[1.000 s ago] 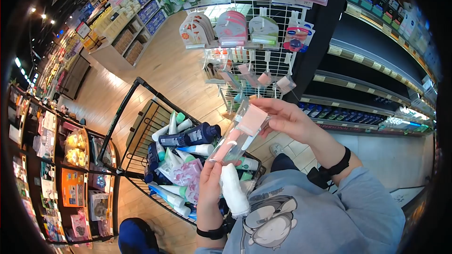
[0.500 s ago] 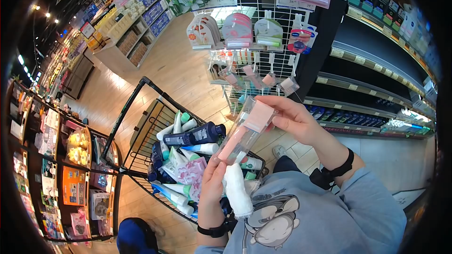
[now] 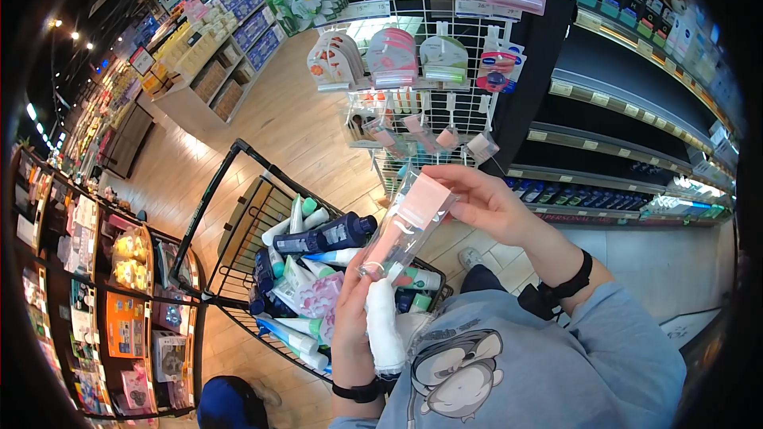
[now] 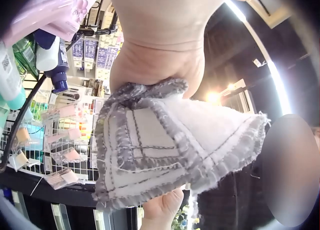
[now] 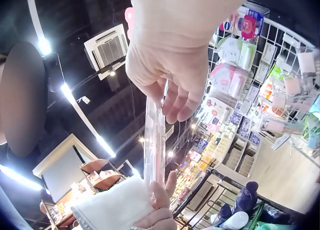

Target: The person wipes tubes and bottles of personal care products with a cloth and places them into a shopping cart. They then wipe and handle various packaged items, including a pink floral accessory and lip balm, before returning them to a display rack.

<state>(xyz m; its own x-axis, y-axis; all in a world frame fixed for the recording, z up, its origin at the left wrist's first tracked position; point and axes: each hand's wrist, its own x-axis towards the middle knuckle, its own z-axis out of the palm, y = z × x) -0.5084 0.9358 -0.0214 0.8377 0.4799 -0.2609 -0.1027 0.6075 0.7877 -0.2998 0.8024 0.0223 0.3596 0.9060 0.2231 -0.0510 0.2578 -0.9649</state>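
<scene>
Both hands hold up a slim clear package (image 3: 401,226) with a pale pink card and a pink item inside, tilted over the front of the cart. My right hand (image 3: 486,205) pinches its upper end between thumb and fingers. At the lower end, my left hand (image 3: 352,319) grips the package while also holding a folded white cloth (image 3: 385,330), which hangs beside the palm. Grey stitched edging shows on the cloth (image 4: 150,145) in the left wrist view. Seen from the right wrist, the package (image 5: 155,140) is nearly edge-on between the two hands.
A black wire cart (image 3: 238,306) full of tubes and bottles stands below the hands. Ahead is a white wire rack (image 3: 469,99) with hanging packs. Dark shelves (image 3: 616,103) line the right side, and a display stand (image 3: 99,294) is at left. Another person's dark-blue-clad leg (image 3: 230,401) shows below.
Both hands keep hold of the package, which has turned slightly, its glare shifting. The cloth in my left hand has swung a little to the left. The cart stays below.
</scene>
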